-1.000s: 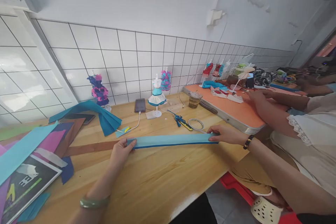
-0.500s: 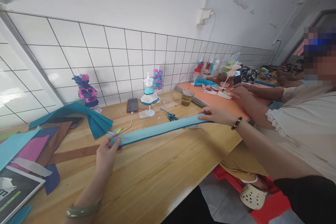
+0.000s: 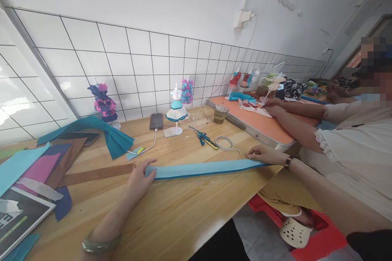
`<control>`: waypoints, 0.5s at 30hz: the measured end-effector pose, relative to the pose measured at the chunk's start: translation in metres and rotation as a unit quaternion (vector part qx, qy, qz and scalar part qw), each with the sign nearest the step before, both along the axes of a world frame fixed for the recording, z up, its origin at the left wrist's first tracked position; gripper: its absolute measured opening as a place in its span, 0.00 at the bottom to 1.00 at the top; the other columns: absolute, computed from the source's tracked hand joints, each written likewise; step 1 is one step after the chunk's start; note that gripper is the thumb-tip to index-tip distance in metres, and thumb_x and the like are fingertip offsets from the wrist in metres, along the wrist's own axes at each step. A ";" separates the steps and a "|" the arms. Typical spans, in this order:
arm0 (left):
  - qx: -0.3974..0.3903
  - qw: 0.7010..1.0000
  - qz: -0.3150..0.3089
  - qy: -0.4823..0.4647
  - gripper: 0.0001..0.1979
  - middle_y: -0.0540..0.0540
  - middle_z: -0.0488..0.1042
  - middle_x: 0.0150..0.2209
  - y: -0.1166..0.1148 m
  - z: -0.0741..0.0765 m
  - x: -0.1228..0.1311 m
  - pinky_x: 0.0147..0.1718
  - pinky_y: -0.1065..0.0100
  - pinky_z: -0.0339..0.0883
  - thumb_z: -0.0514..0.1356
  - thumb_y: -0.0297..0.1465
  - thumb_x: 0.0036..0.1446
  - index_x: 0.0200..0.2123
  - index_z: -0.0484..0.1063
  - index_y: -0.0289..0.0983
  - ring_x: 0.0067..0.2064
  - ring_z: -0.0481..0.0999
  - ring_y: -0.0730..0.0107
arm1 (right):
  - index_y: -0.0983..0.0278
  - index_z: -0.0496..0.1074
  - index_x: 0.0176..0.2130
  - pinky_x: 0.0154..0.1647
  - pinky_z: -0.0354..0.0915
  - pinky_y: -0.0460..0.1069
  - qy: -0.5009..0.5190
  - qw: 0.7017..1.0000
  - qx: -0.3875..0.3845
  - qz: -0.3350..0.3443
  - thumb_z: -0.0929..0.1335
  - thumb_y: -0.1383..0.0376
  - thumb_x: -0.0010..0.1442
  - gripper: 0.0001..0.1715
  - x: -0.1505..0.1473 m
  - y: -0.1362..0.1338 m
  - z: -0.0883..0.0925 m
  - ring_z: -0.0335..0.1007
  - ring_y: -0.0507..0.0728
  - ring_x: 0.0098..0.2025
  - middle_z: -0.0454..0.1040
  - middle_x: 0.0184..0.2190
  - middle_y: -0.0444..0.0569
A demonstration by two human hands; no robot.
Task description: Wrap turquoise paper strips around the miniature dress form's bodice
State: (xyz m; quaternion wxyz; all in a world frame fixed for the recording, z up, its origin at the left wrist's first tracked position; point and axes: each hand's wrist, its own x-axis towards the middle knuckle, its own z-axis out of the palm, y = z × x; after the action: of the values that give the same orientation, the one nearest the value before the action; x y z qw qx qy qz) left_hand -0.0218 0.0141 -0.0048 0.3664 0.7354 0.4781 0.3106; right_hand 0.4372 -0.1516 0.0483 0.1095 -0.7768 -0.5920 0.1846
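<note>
A long light-blue strip [image 3: 202,169] with a darker blue lower edge, seemingly fabric, stretches left to right near the table's front. My left hand [image 3: 141,179] is at its left end, thumb on top of the strip and index finger extended just beyond the upper edge. At the right end, my right hand [image 3: 266,155] pinches the strip with fingertips at its upper edge. Behind the strip lie a yellow utility knife [image 3: 211,142], blue-handled scissors [image 3: 200,136] and a roll of narrow tape [image 3: 224,142].
Small dressed stands [image 3: 176,110] line the tiled wall beside a cup of liquid [image 3: 220,114]. Cloth pieces [image 3: 36,163], a teal cloth [image 3: 119,142] and a brown strip [image 3: 98,174] lie left. A co-worker [image 3: 343,130] works at the orange-topped table [image 3: 260,120] on the right.
Both hands have brought the strip lower and nearer to me, more level than before. The tape roll and utility knife behind it are now uncovered. My left index finger has straightened.
</note>
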 end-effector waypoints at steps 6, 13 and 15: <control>0.053 0.994 -0.022 0.094 0.22 0.46 0.78 0.41 0.003 -0.005 0.000 0.36 0.65 0.65 0.54 0.38 0.52 0.49 0.72 0.39 0.36 0.75 0.59 | 0.67 0.75 0.39 0.37 0.65 0.53 -0.057 0.997 0.057 -0.016 0.62 0.51 0.57 0.24 0.005 0.007 -0.022 0.70 0.60 0.34 0.76 0.34 0.56; 0.084 0.991 -0.012 0.106 0.22 0.44 0.78 0.39 0.001 -0.004 0.000 0.34 0.63 0.66 0.52 0.42 0.55 0.48 0.72 0.37 0.32 0.74 0.61 | 0.63 0.74 0.41 0.53 0.58 0.55 -0.074 0.987 0.120 0.072 0.66 0.60 0.55 0.15 -0.028 0.048 -0.024 0.66 0.63 0.49 0.73 0.45 0.57; 0.105 0.990 -0.006 0.092 0.22 0.43 0.77 0.40 0.000 -0.004 0.000 0.34 0.64 0.66 0.52 0.43 0.55 0.48 0.71 0.37 0.33 0.74 0.62 | 0.63 0.75 0.35 0.52 0.58 0.56 -0.061 0.987 0.122 0.082 0.68 0.61 0.53 0.10 -0.039 0.059 -0.027 0.66 0.63 0.48 0.75 0.41 0.57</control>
State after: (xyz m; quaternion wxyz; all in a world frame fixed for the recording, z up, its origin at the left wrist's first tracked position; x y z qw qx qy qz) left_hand -0.0219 0.0145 -0.0092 0.2433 0.7980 0.4700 0.2883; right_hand 0.3980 -0.0928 0.0213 0.1516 -0.7165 -0.6771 0.0717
